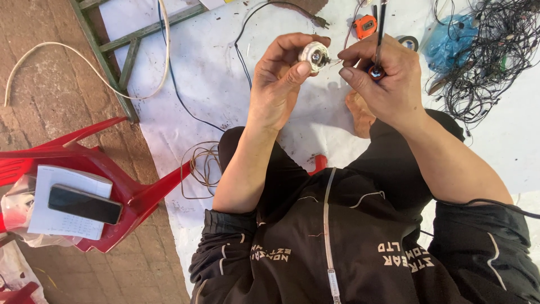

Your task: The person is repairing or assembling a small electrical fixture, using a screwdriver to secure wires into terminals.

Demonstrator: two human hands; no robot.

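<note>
My left hand (279,79) grips a small round white lamp socket (314,56) between thumb and fingers, its metal centre facing me. My right hand (387,79) is closed around a thin tool (380,34) with a black shaft and a red-and-blue handle end, and its fingertips pinch a thin wire at the socket's right side. Both hands are raised above my lap, over a white sheet (208,73) spread on the ground. A bare foot (360,115) shows just below the right hand.
A red plastic chair (121,186) at left carries a notepad (67,202) with a black phone (84,204) on it. Nearby lie a coil of thin brown wire (203,166), an orange tape measure (365,25), a green metal frame (118,62), a white cable (67,48) and a tangle of black wires (484,56).
</note>
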